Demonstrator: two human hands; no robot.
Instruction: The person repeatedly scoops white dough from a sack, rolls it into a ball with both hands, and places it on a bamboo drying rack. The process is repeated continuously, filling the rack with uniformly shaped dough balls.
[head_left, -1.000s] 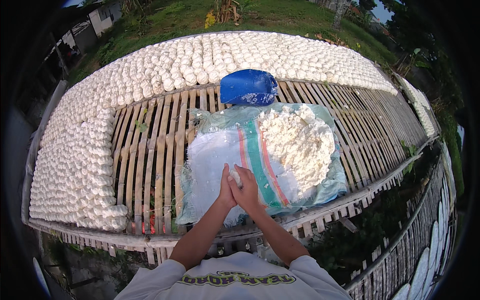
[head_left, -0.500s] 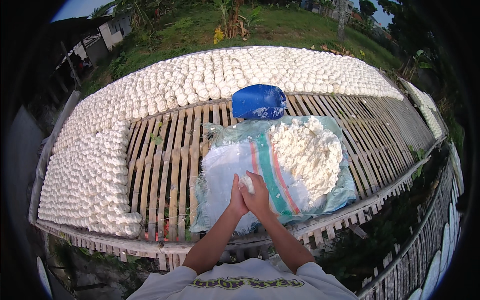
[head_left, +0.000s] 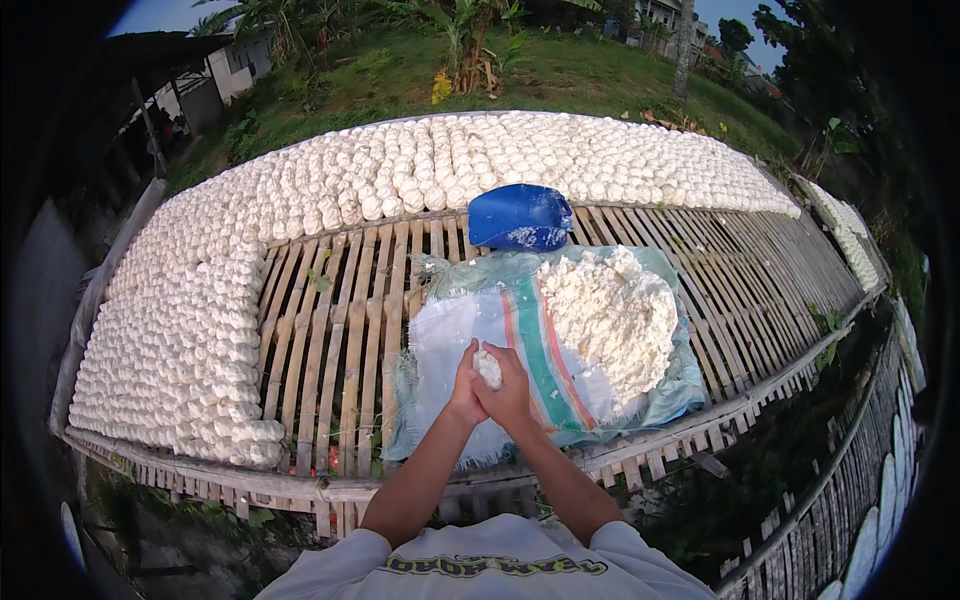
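Note:
A lump of white crumbly dough (head_left: 488, 370) sits cupped between my two hands, above the woven plastic sack (head_left: 450, 335). My left hand (head_left: 467, 388) curls round its left side, and my right hand (head_left: 509, 393) wraps it from the right. The palms touch at the heels, and part of the lump is hidden by the fingers. Just right of my hands, a heap of the same white crumbly mass (head_left: 610, 320) lies on the sack. Beyond the sack stands a cut blue plastic container (head_left: 520, 217), smeared with white residue.
Rows of white rounded lumps (head_left: 180, 340) cover the left and far parts of the bamboo slat rack (head_left: 335, 340). A wooden rail (head_left: 350, 490) runs along its near edge. More lumps lie on another rack (head_left: 845, 225) at the far right; grass (head_left: 380, 65) lies beyond.
My hands have opened a little at the top, so more of the white lump shows between them. The view has tilted slightly, shifting the rack downward in it.

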